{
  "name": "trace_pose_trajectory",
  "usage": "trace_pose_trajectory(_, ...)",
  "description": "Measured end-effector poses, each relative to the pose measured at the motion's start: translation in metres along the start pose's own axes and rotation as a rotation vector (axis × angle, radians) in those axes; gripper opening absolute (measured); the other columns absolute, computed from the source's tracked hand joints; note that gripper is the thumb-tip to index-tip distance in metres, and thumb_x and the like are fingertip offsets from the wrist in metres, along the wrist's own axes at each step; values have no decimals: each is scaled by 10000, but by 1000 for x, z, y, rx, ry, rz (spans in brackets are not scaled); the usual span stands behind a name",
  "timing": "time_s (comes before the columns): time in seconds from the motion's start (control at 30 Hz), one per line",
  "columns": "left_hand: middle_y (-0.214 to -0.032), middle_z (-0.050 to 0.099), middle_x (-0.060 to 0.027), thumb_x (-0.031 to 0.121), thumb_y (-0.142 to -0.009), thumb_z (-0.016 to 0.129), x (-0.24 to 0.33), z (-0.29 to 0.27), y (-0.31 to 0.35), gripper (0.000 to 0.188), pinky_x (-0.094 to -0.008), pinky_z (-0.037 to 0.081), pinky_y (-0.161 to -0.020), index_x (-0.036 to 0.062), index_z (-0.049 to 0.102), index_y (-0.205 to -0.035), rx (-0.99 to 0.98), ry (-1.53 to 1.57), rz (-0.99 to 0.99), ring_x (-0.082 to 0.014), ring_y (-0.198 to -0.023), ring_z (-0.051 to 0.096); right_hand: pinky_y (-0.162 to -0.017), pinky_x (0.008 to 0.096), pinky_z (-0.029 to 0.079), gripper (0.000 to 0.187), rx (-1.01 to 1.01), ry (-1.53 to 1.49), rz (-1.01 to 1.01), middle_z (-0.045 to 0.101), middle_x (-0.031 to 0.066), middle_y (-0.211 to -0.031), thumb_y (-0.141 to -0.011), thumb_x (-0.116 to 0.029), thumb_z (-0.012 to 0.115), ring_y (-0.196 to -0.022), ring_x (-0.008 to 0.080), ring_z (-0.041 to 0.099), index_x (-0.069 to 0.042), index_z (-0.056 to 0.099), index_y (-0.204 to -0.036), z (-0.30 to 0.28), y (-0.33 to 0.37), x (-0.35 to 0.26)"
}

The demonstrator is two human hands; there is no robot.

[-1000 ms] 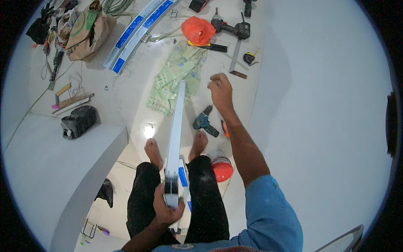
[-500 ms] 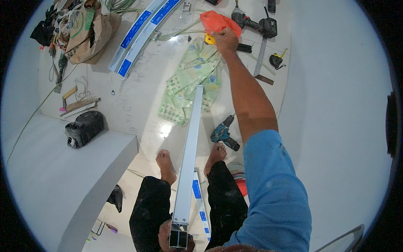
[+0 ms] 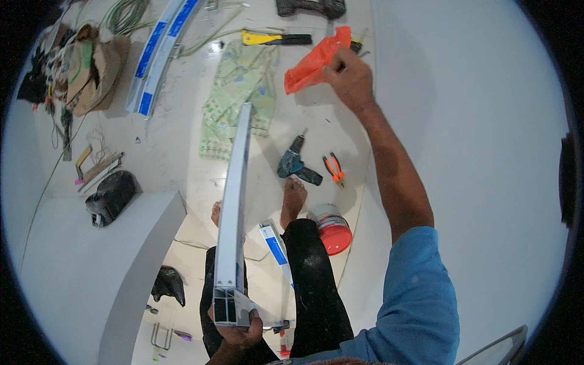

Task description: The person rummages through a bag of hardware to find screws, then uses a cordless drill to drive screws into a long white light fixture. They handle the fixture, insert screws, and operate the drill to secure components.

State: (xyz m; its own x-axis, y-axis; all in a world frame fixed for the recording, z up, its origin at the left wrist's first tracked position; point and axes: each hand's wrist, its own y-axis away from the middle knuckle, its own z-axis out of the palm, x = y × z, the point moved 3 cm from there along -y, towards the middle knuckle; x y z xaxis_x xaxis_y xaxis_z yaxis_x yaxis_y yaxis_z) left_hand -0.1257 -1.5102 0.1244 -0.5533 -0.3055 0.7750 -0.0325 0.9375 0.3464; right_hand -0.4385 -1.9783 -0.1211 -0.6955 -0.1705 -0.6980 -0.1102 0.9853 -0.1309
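Note:
My right hand (image 3: 351, 78) is raised at the upper right, its fingers closed on a crumpled orange plastic bag (image 3: 313, 64) that hangs off to the left. At the bottom, my left hand (image 3: 243, 331) grips the near end of a long white metal profile (image 3: 232, 207). That end is open and shows square hollow chambers. The bar stretches away from me, its far tip over a green patterned plastic sheet (image 3: 237, 91) on the floor. Past the sheet lies a yellow-and-black hand tool (image 3: 277, 38). Nearest my right foot is a teal cordless drill (image 3: 297, 163).
Orange-handled pliers (image 3: 334, 169) and a red-and-white bucket (image 3: 331, 230) are on the floor at right. Blue-labelled profiles (image 3: 161, 58) lie far left, beside a brown bag (image 3: 97, 70). A black canister (image 3: 112, 198) is by a white ledge (image 3: 140, 237). A white wall (image 3: 462, 152) bounds the right.
My right hand has carried the orange bag rightward, away from the yellow-and-black tool. The view has shifted, with the profile now further left. The pliers, hidden before, show.

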Motion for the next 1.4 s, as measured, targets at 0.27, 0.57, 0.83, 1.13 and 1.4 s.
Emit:
trace_pose_trajectory(0.27,-1342,568,-250,14,-866,655,15,0,-19,802,-492,550,-1048,-52,267,-1565,67,229,-257,-343,-1209,632,-726,503,568,211,-104,167,21,660,134,-883,-856,-165,793,-855,383,686,-90,613,-936,21,188,67)
trace_pose_trajectory(0.57,-1261,609,-212,122,-909,655,32,3,-29,709,-469,543,-1045,-59,353,-1524,50,102,-454,-295,-1192,630,-828,541,587,208,-155,428,980,729,213,-1021,-964,-237,693,-945,400,748,-45,664,-1038,32,317,155)
trace_pose_trajectory(0.83,-1291,670,-220,367,-1023,665,-84,-72,55,699,-416,597,-936,-37,429,-1543,237,888,-989,-312,-1146,671,-912,527,587,205,-224,468,680,754,227,-1041,-949,-132,587,-1012,445,727,3,719,-1029,60,373,267)
trace_pose_trajectory(1.13,-1397,613,-230,164,-882,823,2,-12,-1,814,-401,604,-962,-47,407,-1549,136,170,-346,-301,-1193,667,-871,506,616,191,-291,363,648,778,252,-1022,-956,-156,663,-977,429,766,-34,797,-1017,40,233,160)
trace_pose_trajectory(1.4,-1379,624,-213,218,-873,863,3,-10,-1,850,-395,597,-978,-36,415,-1549,146,208,-424,-303,-1172,668,-959,473,589,285,-293,425,472,765,187,-1250,-1003,-158,577,-1125,395,739,-72,770,-1193,83,165,189)
